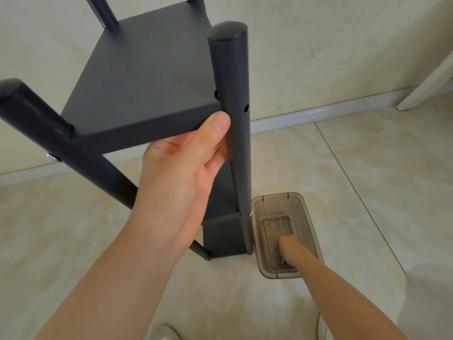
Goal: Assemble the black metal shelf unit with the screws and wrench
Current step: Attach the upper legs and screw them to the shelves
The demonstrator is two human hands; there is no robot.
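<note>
The black metal shelf unit (147, 69) stands upright on the pale tiled floor (355, 168), close to the wall (318, 45) and its baseboard (318, 111). The left hand (181, 168) grips the front lip of the upper shelf panel (137, 123), thumb pressed on the face and fingers curled underneath, right beside the near right post (232, 94). A silver screw head (52, 157) shows on the near left post.

On the floor, just beside the foot of the right post, sits a translucent brown plastic container (306, 217). The right hand (289, 245) reaches down inside it to the bottom; whether its fingers are apart or pinched together cannot be told. A few small dark pieces (284, 264) lie in the container's near corner by the wrist, too small to identify.
</note>
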